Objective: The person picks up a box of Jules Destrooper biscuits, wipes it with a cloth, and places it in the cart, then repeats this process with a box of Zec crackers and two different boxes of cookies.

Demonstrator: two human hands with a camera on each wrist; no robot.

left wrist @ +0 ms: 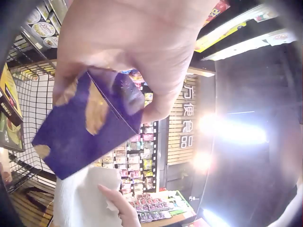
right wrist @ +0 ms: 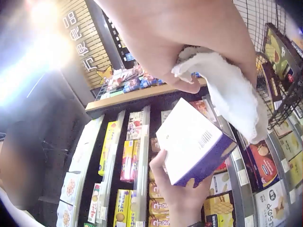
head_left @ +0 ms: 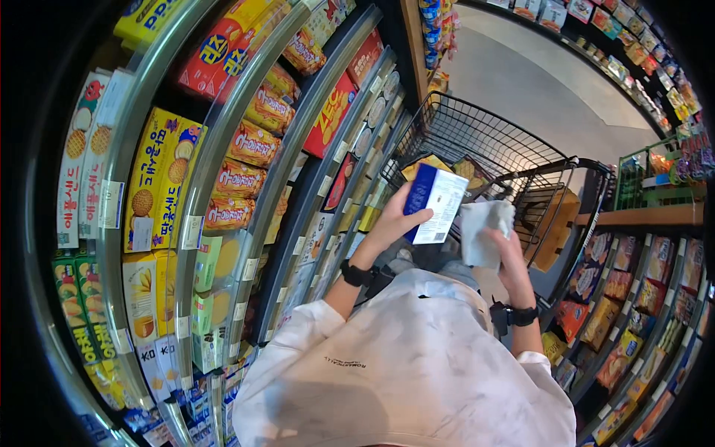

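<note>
Got a box (head_left: 438, 205) gripped in the left hand (head_left: 391, 223), blue on one side and white on another, with fingers and thumb wrapped round opposite sides. Tilted, too, with the white, barcoded face toward the head cam. Held out in front of the shirt (head_left: 402, 357), near the cart (head_left: 508, 122).

Also got a white sheet (head_left: 480, 232) pinched and bunched up in the right hand (head_left: 511, 257), just beside the box. Can't tell if paper or cloth, or if touching the box.

Wearing a black band on each wrist. Can spot a few packs (head_left: 471, 170) inside the wire cart, down at the near end. Stacked along the left: shelves full of snacks, including yellow boxes (head_left: 167, 179) and red ones (head_left: 331, 115). Can also see more packets racked off to the right.
</note>
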